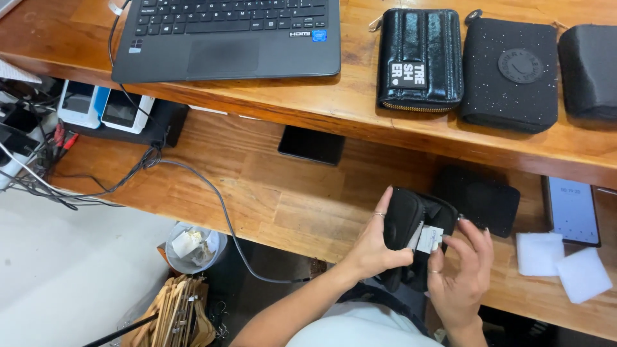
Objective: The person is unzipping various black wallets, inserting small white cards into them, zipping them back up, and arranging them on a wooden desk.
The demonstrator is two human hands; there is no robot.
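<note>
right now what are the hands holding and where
Left hand grips the open black wallet by its outer flap; right hand pinches the white tag inside it.

Single head-worn view, looking steeply down and slightly forward over a two-level wooden desk (334,103). Close range: hands fill the lower centre, forearms enter from the bottom edge. Upper level with laptop (225,38) runs along the top; floor shows bottom left.

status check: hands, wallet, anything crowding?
Left hand grips open black wallet. Right hand pinches its white tag. Another black pouch lies just behind on the wooden shelf, apart.
</note>
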